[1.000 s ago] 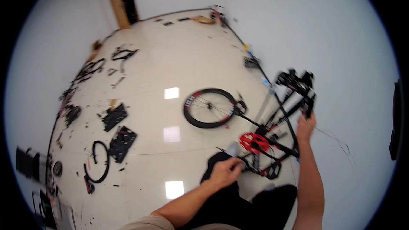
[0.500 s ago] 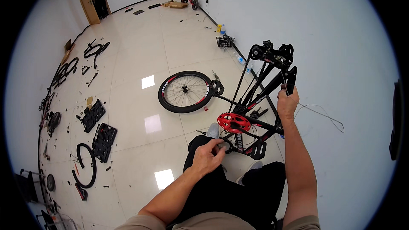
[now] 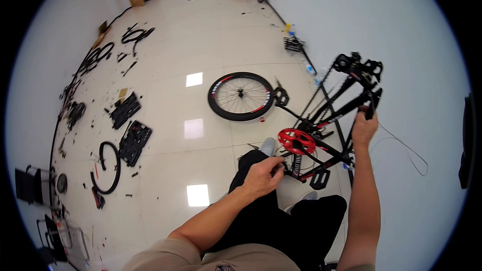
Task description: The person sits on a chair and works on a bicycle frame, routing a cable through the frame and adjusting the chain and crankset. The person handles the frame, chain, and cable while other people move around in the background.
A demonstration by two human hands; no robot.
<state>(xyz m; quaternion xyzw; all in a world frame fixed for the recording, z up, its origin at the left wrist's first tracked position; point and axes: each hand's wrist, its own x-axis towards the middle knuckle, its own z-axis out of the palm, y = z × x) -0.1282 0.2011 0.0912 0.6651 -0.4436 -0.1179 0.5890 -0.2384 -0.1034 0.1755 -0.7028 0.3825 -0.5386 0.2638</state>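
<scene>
A black bicycle frame with a red chainring stands in front of me at the right, its rear end raised. My right hand is closed round a black tube of it near the top, beneath the rear derailleur. From beside that hand a thin loose cable curves out to the right. At the frame's lower left end, my left hand has its fingers curled against the tube; their tips are partly hidden. A black pedal hangs at the bottom.
A loose wheel lies on the tiled floor beyond the frame. Open black tool cases, a curved black tyre-like piece and scattered small parts are at the left. A wire basket stands by the right wall, and chairs at the far left.
The view has turned, so the floor and bicycle frame appear farther right. My left hand's fingers have curled more at the frame's end. My right hand keeps its hold.
</scene>
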